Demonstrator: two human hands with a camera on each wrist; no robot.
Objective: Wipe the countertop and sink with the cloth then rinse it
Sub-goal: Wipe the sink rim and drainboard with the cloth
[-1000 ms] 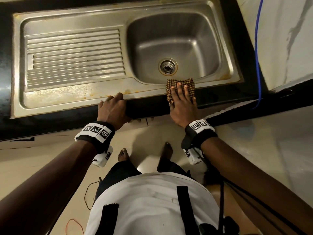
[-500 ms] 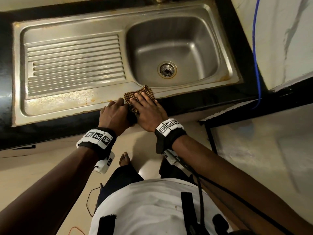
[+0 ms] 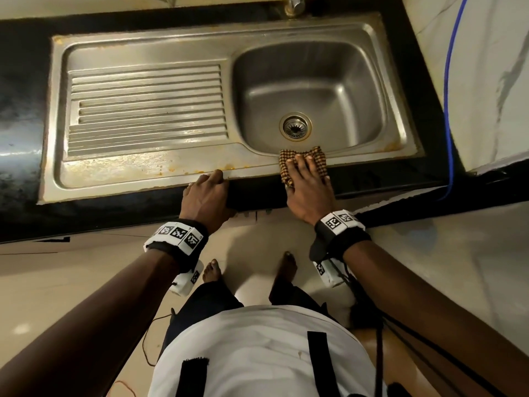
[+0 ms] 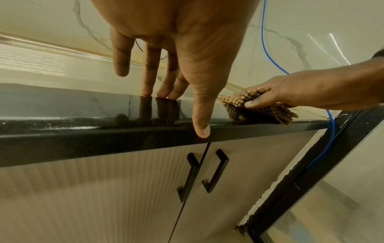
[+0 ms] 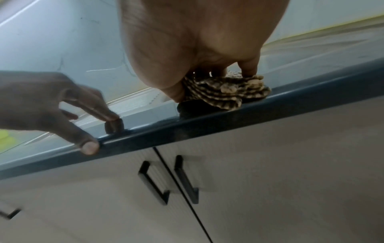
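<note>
A brown checked cloth point(image 3: 319, 155) lies on the front rim of the steel sink point(image 3: 399, 90), just below the drain point(image 3: 295, 126). My right hand point(image 3: 309, 190) presses it flat with straight fingers; the cloth point(image 4: 270, 111) hangs a little over the black countertop edge point(image 4: 104, 136) and bunches under the palm point(image 5: 228, 95). My left hand point(image 3: 204, 196) rests on the countertop edge to the left. Its fingertips point(image 4: 162, 94) touch the top and its thumb lies on the front face. It holds nothing.
The ribbed drainboard point(image 3: 146, 107) fills the sink's left half, with rust spots along its front rim. A tap base point(image 3: 294, 4) stands behind the basin. A blue cable point(image 3: 449, 81) runs down the right wall. Cabinet doors with black handles point(image 4: 216, 171) sit below.
My right hand slid the cloth left along the front rim until it met my left hand, then back right to below the drain. The left hand stayed put.
</note>
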